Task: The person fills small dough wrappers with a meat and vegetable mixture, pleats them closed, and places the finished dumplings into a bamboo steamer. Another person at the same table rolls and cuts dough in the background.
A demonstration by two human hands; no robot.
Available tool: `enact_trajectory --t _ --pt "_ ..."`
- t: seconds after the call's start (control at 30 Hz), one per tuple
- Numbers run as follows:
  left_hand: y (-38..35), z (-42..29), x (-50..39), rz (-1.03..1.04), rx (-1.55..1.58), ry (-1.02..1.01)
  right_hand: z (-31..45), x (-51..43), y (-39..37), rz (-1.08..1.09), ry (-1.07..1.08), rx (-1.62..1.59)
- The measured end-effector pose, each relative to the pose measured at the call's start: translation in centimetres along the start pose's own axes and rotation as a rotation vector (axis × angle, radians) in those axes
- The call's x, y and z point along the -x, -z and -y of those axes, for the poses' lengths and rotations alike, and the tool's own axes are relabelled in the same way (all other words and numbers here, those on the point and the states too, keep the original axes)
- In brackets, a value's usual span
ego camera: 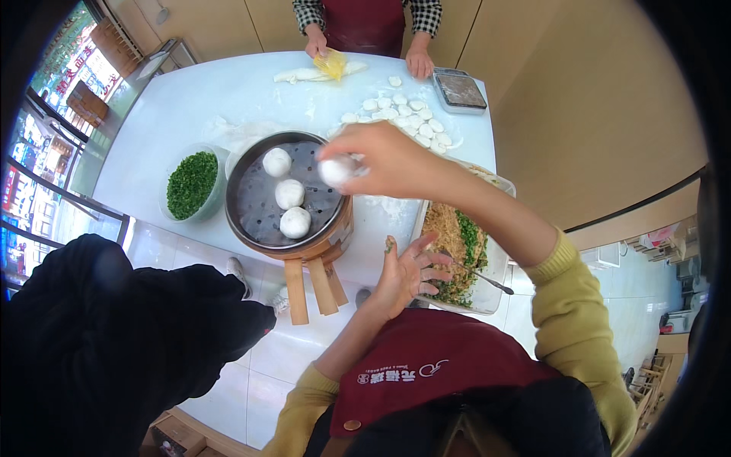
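Observation:
A white filled bun [337, 171] hangs from the fingers of my right hand [374, 154], over the right rim of a round steamer [233, 225]. Blur softens this bun's outline. On the steamer's dark perforated liner [254, 197] sit several round buns, among them an upper one [277, 162], a middle one [289, 193] and a lower one [295, 222]. My left hand [408, 274] is empty, palm up with spread fingers and a bit of green on the thumb. It is beside a tray of minced filling [442, 237], where a metal utensil [485, 279] rests.
Across the white table [171, 114], a co-worker's hand [317, 44] holds a yellow scraper [331, 64] at a dough strip [291, 75]. Dough pieces [425, 130] and a scale [460, 91] lie right. A chopped-greens tub [192, 185] stands left; a dark-clothed person [131, 331] is nearby.

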State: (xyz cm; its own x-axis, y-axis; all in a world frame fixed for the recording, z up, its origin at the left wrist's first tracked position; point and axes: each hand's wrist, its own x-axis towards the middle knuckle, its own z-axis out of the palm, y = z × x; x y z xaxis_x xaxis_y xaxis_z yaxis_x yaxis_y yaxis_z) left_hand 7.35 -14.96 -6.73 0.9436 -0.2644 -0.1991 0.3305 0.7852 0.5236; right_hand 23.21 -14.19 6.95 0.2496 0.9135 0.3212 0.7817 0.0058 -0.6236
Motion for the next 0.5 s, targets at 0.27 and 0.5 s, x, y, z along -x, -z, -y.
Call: enact_trajectory --t 0.27,0.5 --pt "0.9 -0.5 1.7 -0.055 -0.138 -0.015 -1.3 -7.7 -4.6 0.444 -0.031 0.419" --pt "2.1 -1.1 3.1 -0.139 -0.118 -0.067 -11.6 -4.9 -0.6 -0.366 -0.106 0.097"
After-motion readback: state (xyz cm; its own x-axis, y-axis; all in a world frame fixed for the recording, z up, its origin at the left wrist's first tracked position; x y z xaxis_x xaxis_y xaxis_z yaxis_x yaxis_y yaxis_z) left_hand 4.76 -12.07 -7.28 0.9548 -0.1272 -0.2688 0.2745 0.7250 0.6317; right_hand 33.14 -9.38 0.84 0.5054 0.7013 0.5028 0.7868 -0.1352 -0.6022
